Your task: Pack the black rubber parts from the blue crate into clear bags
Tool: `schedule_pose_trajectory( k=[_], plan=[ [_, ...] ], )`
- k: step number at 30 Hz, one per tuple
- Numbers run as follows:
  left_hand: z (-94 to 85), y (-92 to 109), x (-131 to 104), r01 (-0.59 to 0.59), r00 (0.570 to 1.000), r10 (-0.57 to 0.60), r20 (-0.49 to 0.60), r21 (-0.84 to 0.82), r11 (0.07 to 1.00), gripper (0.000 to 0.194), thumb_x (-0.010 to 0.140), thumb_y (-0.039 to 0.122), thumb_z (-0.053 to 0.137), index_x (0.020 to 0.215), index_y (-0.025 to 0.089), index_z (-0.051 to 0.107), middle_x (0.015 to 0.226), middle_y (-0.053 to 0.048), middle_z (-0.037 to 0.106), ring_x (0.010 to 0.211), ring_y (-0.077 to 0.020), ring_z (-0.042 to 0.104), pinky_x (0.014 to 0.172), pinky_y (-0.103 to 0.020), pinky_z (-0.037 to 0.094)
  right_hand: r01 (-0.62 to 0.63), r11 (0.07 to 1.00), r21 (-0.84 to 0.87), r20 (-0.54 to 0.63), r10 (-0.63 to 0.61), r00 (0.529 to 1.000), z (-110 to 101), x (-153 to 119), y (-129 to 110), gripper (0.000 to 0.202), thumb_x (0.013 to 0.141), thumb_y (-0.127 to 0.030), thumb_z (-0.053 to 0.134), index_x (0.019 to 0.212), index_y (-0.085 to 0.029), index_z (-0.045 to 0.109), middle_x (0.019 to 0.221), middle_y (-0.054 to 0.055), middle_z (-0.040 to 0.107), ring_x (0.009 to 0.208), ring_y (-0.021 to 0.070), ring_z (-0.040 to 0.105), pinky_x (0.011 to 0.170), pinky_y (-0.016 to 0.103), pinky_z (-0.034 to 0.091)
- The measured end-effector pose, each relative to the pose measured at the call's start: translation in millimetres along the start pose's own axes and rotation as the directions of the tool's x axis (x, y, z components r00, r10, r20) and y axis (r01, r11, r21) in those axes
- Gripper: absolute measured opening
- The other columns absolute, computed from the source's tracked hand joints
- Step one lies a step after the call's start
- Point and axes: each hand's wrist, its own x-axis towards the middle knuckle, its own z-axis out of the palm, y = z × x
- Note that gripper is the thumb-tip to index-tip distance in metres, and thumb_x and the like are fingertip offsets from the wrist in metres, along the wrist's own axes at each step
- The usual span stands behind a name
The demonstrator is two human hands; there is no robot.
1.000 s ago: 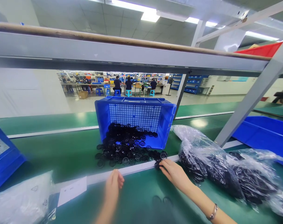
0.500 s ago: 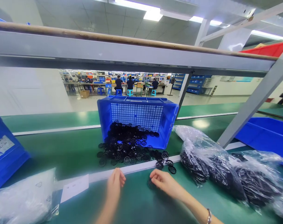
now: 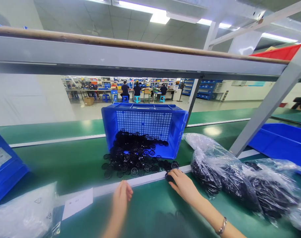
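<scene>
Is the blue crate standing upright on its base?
No, the blue crate lies tipped on its side, black rings spilling from its open mouth.

Ceiling light panels [image 3: 159,16] glare over a pale floor [image 3: 95,110] — distant workbenches [image 3: 120,90] (people seated) — blue shelving [image 3: 205,88].

- The blue plastic crate [image 3: 144,127] at frame centre, tipped on its side, looks hard and slightly glossy, with a moulded grid of holes in its base.
- The small round black plastic rings [image 3: 135,157] spilling from it have a dull sheen and openwork spokes.
- The green bench surface [image 3: 73,165] across the lower frame is smooth and semi-matt, edged by a white strip [image 3: 130,183].
- The clear plastic bags [image 3: 229,172] at lower right are thin, crinkled and shiny.
- The grey metal frame bar [image 3: 130,59] across the upper frame looks painted and smooth.
- The white paper label [image 3: 77,203] at lower left is matt.
- A beaded bracelet [image 3: 222,226] on the right wrist glints like metal.
</scene>
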Motion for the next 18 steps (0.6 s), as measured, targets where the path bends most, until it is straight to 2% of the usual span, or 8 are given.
schedule_pose_trajectory(
  k=[3, 6, 7, 9, 11, 12, 14, 18],
  plan=[
    [0.0, -0.3, 0.5, -0.006, 1.000, 0.006, -0.001, 0.006, 1.000, 0.053, 0.083, 0.067, 0.051, 0.063, 0.018, 0.056, 0.060, -0.002, 0.059, 0.053, -0.0132, 0.050, 0.051, -0.023, 0.039, 0.005, 1.000, 0.026, 0.009, -0.006, 1.000, 0.6, -1.5, 5.7, 0.014, 0.090, -0.019, 0.050, 0.098, -0.022, 0.061, 0.099, 0.008, 0.065, 0.094, 0.0279, 0.062, 0.084, 0.044, 0.052],
    [-0.5, -1.3, 1.0, -0.008, 1.000, 0.008, -0.001, 0.006, 1.000, 0.052, 0.084, 0.065, 0.052, 0.063, 0.018, 0.057, 0.060, -0.002, 0.059, 0.053, -0.0129, 0.050, 0.051, -0.023, 0.040, -0.136, 0.962, 0.238, 0.053, 0.127, 0.990, -9.5, -3.1, -2.5, 0.017, 0.096, -0.031, 0.047, 0.100, -0.023, 0.061, 0.096, 0.007, 0.065, 0.089, 0.0245, 0.062, 0.081, 0.040, 0.051],
    [-0.7, -1.7, 1.2, -0.008, 1.000, 0.008, -0.003, 0.004, 1.000, 0.052, 0.084, 0.065, 0.052, 0.063, 0.018, 0.057, 0.060, -0.003, 0.059, 0.053, -0.0128, 0.050, 0.051, -0.023, 0.040, -0.204, 0.914, 0.351, 0.110, 0.176, 0.978, -13.6, -3.0, -6.0, 0.019, 0.097, -0.035, 0.047, 0.102, -0.023, 0.061, 0.094, 0.006, 0.065, 0.085, 0.0226, 0.062, 0.077, 0.037, 0.051],
    [-1.3, -2.6, 1.5, -0.004, 1.000, 0.005, -0.003, 0.006, 1.000, 0.052, 0.085, 0.065, 0.051, 0.063, 0.017, 0.056, 0.060, -0.003, 0.060, 0.053, -0.0126, 0.050, 0.051, -0.022, 0.040, -0.331, 0.753, 0.569, 0.272, 0.207, 0.940, -20.3, -3.0, -12.1, 0.024, 0.096, -0.041, 0.047, 0.107, -0.023, 0.059, 0.086, 0.003, 0.065, 0.076, 0.0189, 0.061, 0.070, 0.032, 0.051],
    [-1.9, -3.6, 1.9, -0.003, 1.000, 0.003, 0.005, 0.014, 1.000, 0.052, 0.086, 0.065, 0.049, 0.064, 0.017, 0.056, 0.060, -0.003, 0.060, 0.053, -0.0123, 0.050, 0.051, -0.022, 0.039, -0.414, 0.587, 0.696, 0.401, 0.160, 0.902, -23.0, -4.8, -16.7, 0.028, 0.096, -0.044, 0.048, 0.110, -0.022, 0.058, 0.082, 0.001, 0.064, 0.073, 0.0168, 0.060, 0.066, 0.028, 0.050],
    [-2.1, -4.1, 2.1, -0.005, 1.000, 0.005, 0.011, 0.016, 1.000, 0.052, 0.086, 0.064, 0.049, 0.064, 0.017, 0.055, 0.060, -0.002, 0.059, 0.053, -0.0122, 0.050, 0.051, -0.022, 0.039, -0.432, 0.548, 0.717, 0.435, 0.134, 0.890, -22.9, -7.0, -18.8, 0.027, 0.095, -0.043, 0.049, 0.110, -0.022, 0.057, 0.081, 0.000, 0.064, 0.073, 0.0163, 0.060, 0.066, 0.027, 0.050],
    [-2.4, -4.8, 2.3, -0.012, 1.000, 0.012, 0.016, 0.017, 1.000, 0.052, 0.086, 0.064, 0.050, 0.064, 0.017, 0.056, 0.060, -0.002, 0.059, 0.053, -0.0122, 0.050, 0.051, -0.022, 0.039, -0.416, 0.597, 0.686, 0.447, 0.106, 0.888, -21.3, -13.8, -23.3, 0.022, 0.093, -0.039, 0.052, 0.103, -0.021, 0.060, 0.083, 0.000, 0.063, 0.072, 0.0153, 0.059, 0.066, 0.026, 0.048],
    [-1.5, -4.0, 2.2, -0.010, 1.000, 0.010, 0.005, 0.014, 1.000, 0.053, 0.083, 0.066, 0.051, 0.063, 0.017, 0.056, 0.060, -0.003, 0.059, 0.053, -0.0130, 0.050, 0.051, -0.023, 0.039, -0.256, 0.824, 0.505, 0.401, 0.039, 0.915, -20.5, -28.2, -32.5, 0.008, 0.086, -0.030, 0.062, 0.089, -0.024, 0.066, 0.090, 0.000, 0.062, 0.076, 0.0153, 0.058, 0.069, 0.027, 0.046]
  ],
)
